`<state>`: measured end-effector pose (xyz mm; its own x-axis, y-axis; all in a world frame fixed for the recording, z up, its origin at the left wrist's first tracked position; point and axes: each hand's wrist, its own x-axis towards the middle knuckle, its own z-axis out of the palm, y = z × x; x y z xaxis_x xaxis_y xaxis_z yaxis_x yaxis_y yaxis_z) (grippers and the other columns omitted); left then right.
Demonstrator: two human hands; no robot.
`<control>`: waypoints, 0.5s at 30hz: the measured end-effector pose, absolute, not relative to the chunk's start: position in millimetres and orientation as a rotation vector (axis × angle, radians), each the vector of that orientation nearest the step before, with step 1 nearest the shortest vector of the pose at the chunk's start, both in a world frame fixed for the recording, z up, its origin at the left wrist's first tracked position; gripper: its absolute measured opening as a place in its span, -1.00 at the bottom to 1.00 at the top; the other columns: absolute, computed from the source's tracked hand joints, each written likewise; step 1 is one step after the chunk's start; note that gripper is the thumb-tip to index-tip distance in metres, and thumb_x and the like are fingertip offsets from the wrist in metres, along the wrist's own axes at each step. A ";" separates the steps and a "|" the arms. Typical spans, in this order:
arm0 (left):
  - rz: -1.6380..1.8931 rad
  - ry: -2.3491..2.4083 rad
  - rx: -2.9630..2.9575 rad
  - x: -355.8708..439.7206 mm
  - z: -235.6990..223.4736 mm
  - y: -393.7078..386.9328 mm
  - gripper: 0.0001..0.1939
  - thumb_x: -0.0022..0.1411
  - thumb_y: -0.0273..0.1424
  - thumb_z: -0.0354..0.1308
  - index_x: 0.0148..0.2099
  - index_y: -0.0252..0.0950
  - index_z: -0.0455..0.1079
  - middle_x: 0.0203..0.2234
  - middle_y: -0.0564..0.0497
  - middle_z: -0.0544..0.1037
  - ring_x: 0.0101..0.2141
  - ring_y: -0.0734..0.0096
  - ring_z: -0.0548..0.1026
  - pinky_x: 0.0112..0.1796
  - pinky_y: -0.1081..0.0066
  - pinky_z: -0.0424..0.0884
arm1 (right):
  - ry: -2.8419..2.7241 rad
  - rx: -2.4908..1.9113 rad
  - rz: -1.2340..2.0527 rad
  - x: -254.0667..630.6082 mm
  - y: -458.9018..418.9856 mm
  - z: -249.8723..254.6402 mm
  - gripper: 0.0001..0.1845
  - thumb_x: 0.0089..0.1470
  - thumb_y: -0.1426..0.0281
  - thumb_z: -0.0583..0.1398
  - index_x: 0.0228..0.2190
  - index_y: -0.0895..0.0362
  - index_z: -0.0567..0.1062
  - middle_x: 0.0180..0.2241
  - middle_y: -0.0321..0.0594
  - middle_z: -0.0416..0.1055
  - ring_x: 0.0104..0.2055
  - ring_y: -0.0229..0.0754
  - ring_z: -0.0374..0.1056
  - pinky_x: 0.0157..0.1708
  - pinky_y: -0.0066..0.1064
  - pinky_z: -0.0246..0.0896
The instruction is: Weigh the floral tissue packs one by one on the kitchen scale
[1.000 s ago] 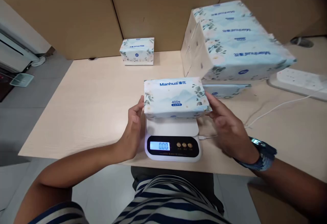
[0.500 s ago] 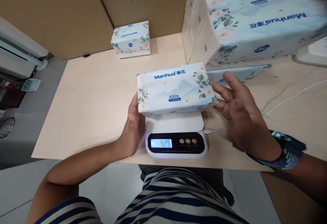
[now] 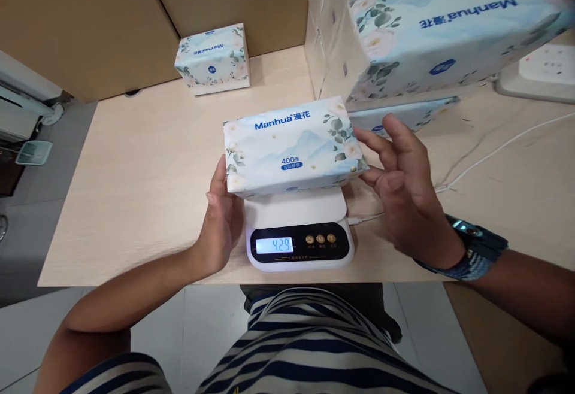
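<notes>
1. Fingers (image 3: 218, 178) of the left hand (image 3: 215, 232): at the left end of the near tissue pack (image 3: 296, 142), partly hidden by it; whether they press, cannot tell.
2. Right hand (image 3: 408, 196): fingers spread apart, tips at the pack's right end; contact uncertain. Dark watch (image 3: 478, 235) on that wrist.
3. Near tissue pack: "Manhua" and "400" print facing up, lying slightly askew over the rear of the white scale (image 3: 296, 209).
4. Scale: near the front edge of the worktop (image 3: 135, 172). Display (image 3: 274, 245) lit, reads 4.29; three gold-coloured buttons (image 3: 320, 239) right of it.
5. Second pack (image 3: 213, 61): farther back, beside brown cardboard (image 3: 251, 5).
6. Larger pile of packs (image 3: 440, 35): back right, lettering upside down from this view.
</notes>
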<state>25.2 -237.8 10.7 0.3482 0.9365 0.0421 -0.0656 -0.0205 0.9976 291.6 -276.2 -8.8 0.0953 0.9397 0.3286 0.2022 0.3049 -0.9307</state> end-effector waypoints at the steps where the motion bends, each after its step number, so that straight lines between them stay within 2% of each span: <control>1: 0.993 0.888 1.335 25.3 10.7 -238.0 -0.13 0.41 0.39 -0.18 0.60 0.17 0.02 0.64 0.09 0.03 0.63 -0.02 -0.06 0.56 -0.14 0.09 | -1.379 -1.163 0.770 291.5 -276.6 -8.8 -0.37 0.41 -0.11 0.09 0.43 -0.51 0.17 0.51 -0.37 0.21 0.63 0.11 0.03 0.44 0.27 0.34; 4: 1.006 0.870 1.325 24.8 10.0 -238.4 -0.13 0.41 0.38 -0.15 0.59 0.16 0.03 0.64 0.10 0.00 0.63 -0.01 -0.06 0.56 -0.13 0.07 | -1.369 -1.218 0.752 292.6 -277.8 -8.1 -0.35 0.38 -0.16 0.09 0.42 -0.57 0.16 0.53 -0.46 0.16 0.65 0.13 -0.06 0.48 0.21 0.29; 9: 1.011 0.851 1.339 24.4 7.6 -238.2 -0.16 0.43 0.36 -0.17 0.56 0.13 0.10 0.63 0.08 0.06 0.62 0.00 -0.04 0.56 -0.09 0.10 | -1.375 -1.203 0.790 294.5 -278.0 -7.5 -0.37 0.37 -0.17 0.08 0.40 -0.65 0.16 0.52 -0.53 0.17 0.65 0.14 -0.06 0.48 0.23 0.27; 11: 1.018 0.855 1.344 25.1 7.0 -237.7 -0.14 0.41 0.38 -0.18 0.55 0.11 0.14 0.61 0.04 0.11 0.62 -0.02 -0.02 0.55 -0.09 0.13 | -1.390 -1.195 0.786 293.9 -276.9 -7.4 -0.34 0.37 -0.18 0.08 0.42 -0.60 0.14 0.51 -0.45 0.21 0.64 0.14 -0.03 0.48 0.24 0.28; 15: 1.044 0.828 1.324 27.0 7.6 -236.0 -0.15 0.43 0.36 -0.16 0.53 0.05 0.20 0.57 -0.02 0.21 0.62 -0.04 -0.02 0.56 -0.08 0.12 | -1.404 -1.167 0.739 291.6 -275.4 -5.8 -0.22 0.36 -0.19 0.10 0.49 -0.35 0.12 0.45 -0.15 0.30 0.59 0.20 0.09 0.42 0.26 0.35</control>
